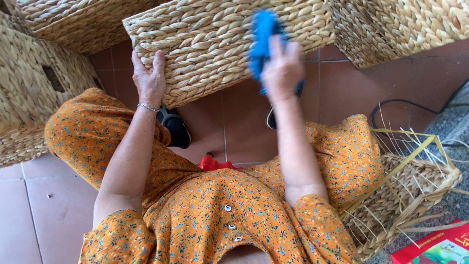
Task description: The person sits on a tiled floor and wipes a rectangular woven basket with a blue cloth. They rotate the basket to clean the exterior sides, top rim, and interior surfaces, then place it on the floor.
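1. My left hand (149, 78) gripped the woven basket's (215, 44) near-left corner, seemingly to steady it above my knees.
2. My right hand (282, 68) pressed a blue cloth (261, 36) against its side, fingers closed over it.
3. The basket looked pale, tightly plaited, rectangular.

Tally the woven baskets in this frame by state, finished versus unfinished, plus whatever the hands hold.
Finished woven baskets: 4 (one held by the left hand at, others at)
Unfinished basket on a wire frame: 1
Blue cloth in the right hand: 1
Total: 6
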A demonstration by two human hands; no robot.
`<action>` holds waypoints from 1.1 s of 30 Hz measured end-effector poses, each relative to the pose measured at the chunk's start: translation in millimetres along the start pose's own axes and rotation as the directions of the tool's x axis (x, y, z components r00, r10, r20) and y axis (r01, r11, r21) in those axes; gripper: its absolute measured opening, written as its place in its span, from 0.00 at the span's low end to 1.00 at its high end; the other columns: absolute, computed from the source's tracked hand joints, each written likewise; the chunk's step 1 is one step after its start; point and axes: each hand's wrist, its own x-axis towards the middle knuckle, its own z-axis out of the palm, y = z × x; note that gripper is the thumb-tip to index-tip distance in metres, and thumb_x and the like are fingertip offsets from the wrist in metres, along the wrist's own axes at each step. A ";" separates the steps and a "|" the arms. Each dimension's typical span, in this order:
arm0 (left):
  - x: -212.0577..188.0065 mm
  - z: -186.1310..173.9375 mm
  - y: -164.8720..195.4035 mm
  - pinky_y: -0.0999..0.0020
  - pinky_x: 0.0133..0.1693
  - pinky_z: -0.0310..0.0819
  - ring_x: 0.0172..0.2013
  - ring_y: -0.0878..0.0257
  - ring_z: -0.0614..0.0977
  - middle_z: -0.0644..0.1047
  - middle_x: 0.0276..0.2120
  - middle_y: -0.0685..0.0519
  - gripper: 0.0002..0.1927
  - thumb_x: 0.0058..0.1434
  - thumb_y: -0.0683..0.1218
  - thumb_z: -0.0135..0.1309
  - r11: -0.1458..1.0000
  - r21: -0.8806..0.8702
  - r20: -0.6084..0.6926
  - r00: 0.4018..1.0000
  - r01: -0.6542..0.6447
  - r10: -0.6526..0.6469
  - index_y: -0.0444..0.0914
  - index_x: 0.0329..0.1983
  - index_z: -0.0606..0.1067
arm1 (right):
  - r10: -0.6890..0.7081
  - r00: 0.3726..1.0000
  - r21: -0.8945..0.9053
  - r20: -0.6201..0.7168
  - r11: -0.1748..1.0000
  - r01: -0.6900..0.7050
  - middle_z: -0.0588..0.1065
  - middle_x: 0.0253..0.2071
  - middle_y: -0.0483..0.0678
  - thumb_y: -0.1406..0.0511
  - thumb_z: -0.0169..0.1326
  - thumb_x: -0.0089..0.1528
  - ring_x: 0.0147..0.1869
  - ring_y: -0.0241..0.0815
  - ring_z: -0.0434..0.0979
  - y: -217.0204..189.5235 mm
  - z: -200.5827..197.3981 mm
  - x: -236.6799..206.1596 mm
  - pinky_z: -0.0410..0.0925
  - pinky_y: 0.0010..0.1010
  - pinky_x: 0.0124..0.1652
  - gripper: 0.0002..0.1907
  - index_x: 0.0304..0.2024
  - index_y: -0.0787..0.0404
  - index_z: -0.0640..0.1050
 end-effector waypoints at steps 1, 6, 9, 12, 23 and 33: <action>-1.9 1.1 1.7 0.69 0.55 0.77 0.52 0.65 0.82 0.82 0.54 0.48 0.30 0.72 0.51 0.61 1.000 0.024 -0.009 1.000 -0.004 0.004 0.34 0.70 0.63 | 0.112 0.994 0.004 0.006 0.994 -0.112 0.70 0.44 0.53 0.70 0.56 0.61 0.47 0.55 0.73 29.8 -4.6 6.4 0.70 0.48 0.43 0.25 0.62 0.56 0.76; -5.2 4.8 8.2 0.69 0.54 0.77 0.51 0.65 0.83 0.82 0.53 0.48 0.32 0.70 0.51 0.62 0.999 0.036 -0.038 0.999 -0.003 0.004 0.33 0.69 0.62 | 0.258 0.956 -0.002 -0.142 0.965 -0.261 0.65 0.55 0.60 0.51 0.67 0.68 0.59 0.63 0.68 78.6 9.1 9.5 0.67 0.51 0.54 0.32 0.65 0.60 0.70; -7.9 5.1 8.0 0.68 0.54 0.77 0.51 0.65 0.83 0.82 0.53 0.48 0.32 0.70 0.51 0.62 1.000 0.013 -0.041 0.999 0.015 -0.015 0.33 0.69 0.62 | 0.231 0.952 -0.097 -0.201 0.962 -0.253 0.62 0.56 0.63 0.38 0.72 0.52 0.58 0.67 0.65 68.8 23.0 -4.6 0.64 0.52 0.53 0.54 0.66 0.63 0.66; -9.5 5.0 6.3 0.68 0.55 0.77 0.52 0.64 0.82 0.82 0.53 0.48 0.33 0.70 0.52 0.62 0.999 0.048 -0.046 0.999 0.008 -0.006 0.33 0.70 0.61 | 0.406 0.906 0.130 -0.116 0.911 -0.391 0.64 0.51 0.59 0.51 0.69 0.62 0.57 0.61 0.70 70.3 21.2 -3.4 0.68 0.50 0.54 0.39 0.68 0.58 0.67; -4.2 4.8 4.2 0.68 0.56 0.77 0.54 0.64 0.82 0.81 0.55 0.49 0.33 0.71 0.52 0.62 0.999 0.040 -0.066 0.998 0.027 -0.024 0.35 0.71 0.61 | -0.155 0.983 0.326 0.101 0.939 0.115 0.67 0.37 0.49 0.67 0.56 0.62 0.41 0.50 0.71 -148.1 -4.8 -41.9 0.68 0.41 0.36 0.14 0.51 0.56 0.74; -12.6 5.3 5.5 0.68 0.56 0.76 0.54 0.64 0.82 0.81 0.55 0.49 0.34 0.71 0.51 0.62 0.999 0.032 -0.037 0.999 0.015 -0.013 0.36 0.72 0.60 | 0.151 0.988 0.023 0.012 0.988 -0.152 0.72 0.48 0.53 0.66 0.63 0.59 0.50 0.57 0.76 55.3 -1.3 15.0 0.72 0.47 0.45 0.28 0.62 0.54 0.73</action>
